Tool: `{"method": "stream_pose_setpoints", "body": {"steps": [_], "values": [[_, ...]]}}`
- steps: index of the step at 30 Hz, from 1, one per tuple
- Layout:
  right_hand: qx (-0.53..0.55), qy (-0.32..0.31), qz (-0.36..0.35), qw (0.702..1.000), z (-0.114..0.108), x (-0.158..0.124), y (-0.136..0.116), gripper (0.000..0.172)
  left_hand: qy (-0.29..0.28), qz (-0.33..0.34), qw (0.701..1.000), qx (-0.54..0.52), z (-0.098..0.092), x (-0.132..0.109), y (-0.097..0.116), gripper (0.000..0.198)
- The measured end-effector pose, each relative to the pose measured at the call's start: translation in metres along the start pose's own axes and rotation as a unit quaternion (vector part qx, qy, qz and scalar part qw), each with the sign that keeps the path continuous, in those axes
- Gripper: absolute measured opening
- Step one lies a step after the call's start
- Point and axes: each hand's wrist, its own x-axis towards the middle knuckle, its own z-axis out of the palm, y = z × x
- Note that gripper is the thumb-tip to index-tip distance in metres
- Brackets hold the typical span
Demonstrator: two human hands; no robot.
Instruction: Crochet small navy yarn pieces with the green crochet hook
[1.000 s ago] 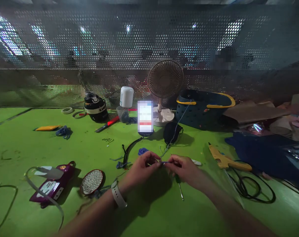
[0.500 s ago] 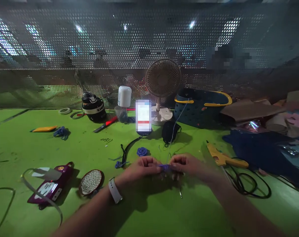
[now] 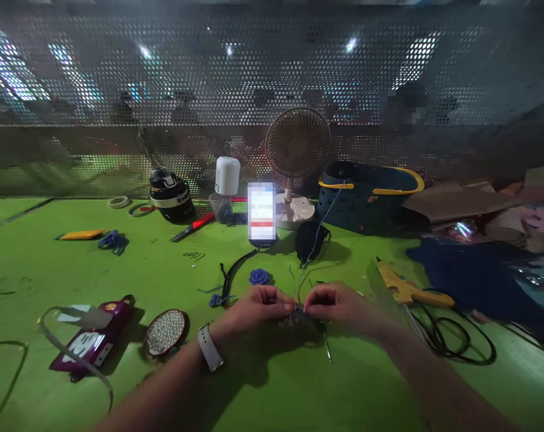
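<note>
The left hand [image 3: 265, 307] and the right hand [image 3: 337, 305] pinch together a small purple yarn piece [image 3: 295, 317]; beyond them lies one blue flower [image 3: 258, 276].

Knobbly yarn rosette [image 3: 259, 276], shiny metal rod [image 3: 328, 348]

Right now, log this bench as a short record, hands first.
Left hand: pinching small purple yarn piece, blurred
Right hand: fingertips at the piece's other side
Metal-tipped tool: pokes out below right hand; grip unclear
Yarn strand: from basket, across dark ball, toward hands
Beyond left hand: blue rosette
Far right: yellow glue gun
Behind: fan, left of basket
</note>
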Motion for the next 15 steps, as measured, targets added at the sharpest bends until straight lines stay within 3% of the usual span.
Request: {"method": "stream_pose_setpoints", "body": {"steps": [5,10,15], "values": [[0.021,0.043,-0.014,0.999,-0.004,0.005,0.006,0.023,0.014,-0.018,1.0,-0.021,0.005,-0.003,0.008,0.039],[0.042,0.091,-0.035,0.994,-0.004,0.01,0.009,0.029,0.042,0.006,0.999,-0.027,0.009,-0.006,0.012,0.035],[0.052,0.127,-0.04,0.99,-0.001,0.011,0.004,0.032,0.038,0.029,0.999,0.014,-0.002,0.002,-0.001,0.026]]}}
